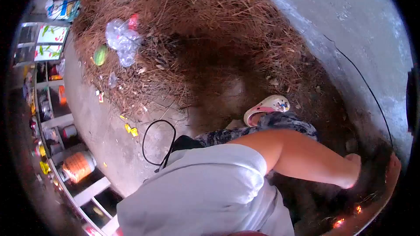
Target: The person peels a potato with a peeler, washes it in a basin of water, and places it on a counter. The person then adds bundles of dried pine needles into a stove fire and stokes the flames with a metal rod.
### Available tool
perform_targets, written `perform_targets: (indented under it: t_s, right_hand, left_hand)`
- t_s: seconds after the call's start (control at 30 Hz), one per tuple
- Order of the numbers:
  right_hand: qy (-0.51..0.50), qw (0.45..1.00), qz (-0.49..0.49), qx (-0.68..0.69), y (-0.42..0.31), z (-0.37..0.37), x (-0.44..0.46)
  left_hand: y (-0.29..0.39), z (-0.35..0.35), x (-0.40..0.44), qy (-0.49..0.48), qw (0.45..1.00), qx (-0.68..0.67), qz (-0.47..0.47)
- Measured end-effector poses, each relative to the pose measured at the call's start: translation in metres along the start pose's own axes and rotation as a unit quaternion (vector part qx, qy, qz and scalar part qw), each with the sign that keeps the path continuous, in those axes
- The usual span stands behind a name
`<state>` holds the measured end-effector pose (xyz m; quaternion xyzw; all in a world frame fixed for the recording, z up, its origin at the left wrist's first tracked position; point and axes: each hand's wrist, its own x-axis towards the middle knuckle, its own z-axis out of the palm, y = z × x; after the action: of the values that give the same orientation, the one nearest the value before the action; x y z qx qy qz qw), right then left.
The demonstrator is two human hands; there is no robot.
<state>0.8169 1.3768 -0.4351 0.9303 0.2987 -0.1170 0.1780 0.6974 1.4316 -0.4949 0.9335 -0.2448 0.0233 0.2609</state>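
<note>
My left arm reaches right from a grey short sleeve (236,159). My left hand (353,164) is bent at the wrist over a dark area, and its fingers are mostly hidden. My right hand (393,166) is at the far right edge, close to the lower end of a thin black cable (369,89) by the wall. Whether it touches the cable is unclear. Its fingers are dim and distorted by the lens. Small glowing flames (339,223) show low at the right, near my right forearm (372,218). What either hand holds, if anything, cannot be made out.
Dry brown needles (218,4) cover much of the floor against a grey wall (341,8). A clear plastic bag (124,41) and a watermelon (100,55) lie at their edge. A white clog (267,107) is on a foot. A shelf (59,121) holds an orange-wrapped container (78,167). A black cord loop (144,142) is nearby.
</note>
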Motion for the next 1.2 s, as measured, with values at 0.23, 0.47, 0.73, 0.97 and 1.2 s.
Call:
perform_targets:
  t_s: [0.23, 0.47, 0.73, 0.97, 1.2]
  right_hand:
    - [0.009, 0.978, -0.190, -0.081, -0.112, -0.043, -0.008]
    - [-0.105, 0.816, -0.563, -0.079, -0.326, 0.011, -0.023]
    - [-0.094, 0.797, -0.591, -0.077, -0.379, 0.105, -0.002]
    - [-0.127, 0.915, -0.379, -0.052, -0.244, 0.081, 0.057]
    - [-0.151, 0.959, -0.239, -0.023, -0.127, -0.005, 0.038]
  left_hand:
    - [0.034, 0.032, -0.027, -0.122, 0.992, 0.038, -0.010]
    - [0.052, 0.067, -0.041, -0.210, 0.976, 0.051, -0.025]
    - [0.051, 0.081, -0.037, -0.254, 0.965, 0.046, -0.035]
    - [0.056, 0.090, -0.036, -0.265, 0.963, 0.050, -0.022]
    - [0.075, 0.098, -0.037, -0.281, 0.958, 0.065, -0.007]
